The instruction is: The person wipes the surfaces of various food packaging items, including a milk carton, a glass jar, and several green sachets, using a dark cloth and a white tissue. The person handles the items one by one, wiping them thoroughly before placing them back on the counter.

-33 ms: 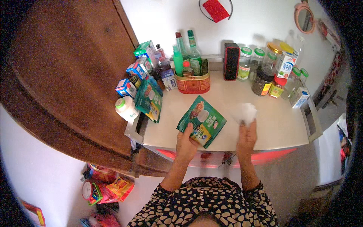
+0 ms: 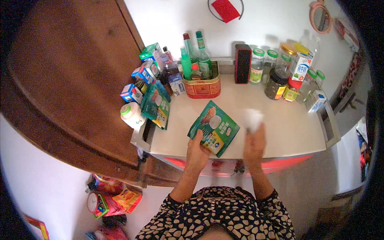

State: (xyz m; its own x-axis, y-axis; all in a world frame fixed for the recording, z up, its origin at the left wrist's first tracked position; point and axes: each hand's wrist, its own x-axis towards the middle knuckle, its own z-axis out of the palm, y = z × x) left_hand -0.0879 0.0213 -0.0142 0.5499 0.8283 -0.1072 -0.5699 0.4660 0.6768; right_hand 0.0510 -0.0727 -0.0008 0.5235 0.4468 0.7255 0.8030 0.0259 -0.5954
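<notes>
A flat green packet (image 2: 215, 129) with yellow patches and a food picture is tilted above the cabinet top. My left hand (image 2: 197, 153) grips its lower left edge, thumb across the front. To the right of the packet, my right hand (image 2: 255, 146) is closed on a white tissue or cloth (image 2: 253, 119); both are smeared by motion, so its exact kind is unclear. The tissue is apart from the packet. A second green packet (image 2: 156, 106) of similar look leans upright among the items at the left end of the cabinet top (image 2: 188, 112).
A red-and-gold tin (image 2: 203, 89) holds green bottles (image 2: 203, 60) at the back. Right of it stand a black-and-red speaker (image 2: 243, 64), several lidded jars (image 2: 276, 85) and milk cartons (image 2: 301, 66). Boxes (image 2: 132, 93) and a white bottle (image 2: 132, 115) line the left, beside a brown wooden door (image 2: 76, 80).
My right hand has moved a little left, toward the packet, with the white tissue or cloth in it. My left hand and the packet have hardly moved.
</notes>
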